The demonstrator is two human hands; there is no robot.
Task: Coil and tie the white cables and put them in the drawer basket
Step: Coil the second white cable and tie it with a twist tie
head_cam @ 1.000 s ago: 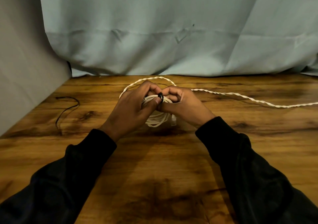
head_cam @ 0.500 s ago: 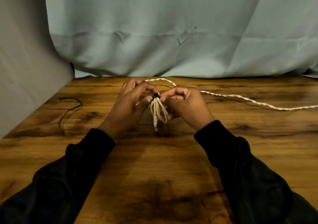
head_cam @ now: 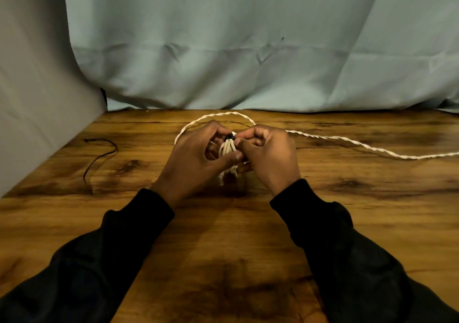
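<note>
A small white cable coil (head_cam: 227,148) hangs bunched between my two hands, just above the middle of the wooden table (head_cam: 223,235). A black tie (head_cam: 230,137) wraps its top. My left hand (head_cam: 196,156) grips the coil from the left, thumb across its strands. My right hand (head_cam: 269,153) pinches the coil's top by the tie. One cable end (head_cam: 221,180) dangles below. A second, twisted white cable (head_cam: 347,141) lies loose on the table, looping behind my hands and running off to the right. No drawer basket is in view.
A thin black tie or cord (head_cam: 99,156) lies on the table at the left. A grey wall panel (head_cam: 37,99) borders the left side. A pale blue-grey cloth (head_cam: 248,49) hangs behind the table's far edge.
The coil went from a flat ring held between both hands to a squeezed bundle hanging down from the black tie. My left thumb has now moved across its strands.
</note>
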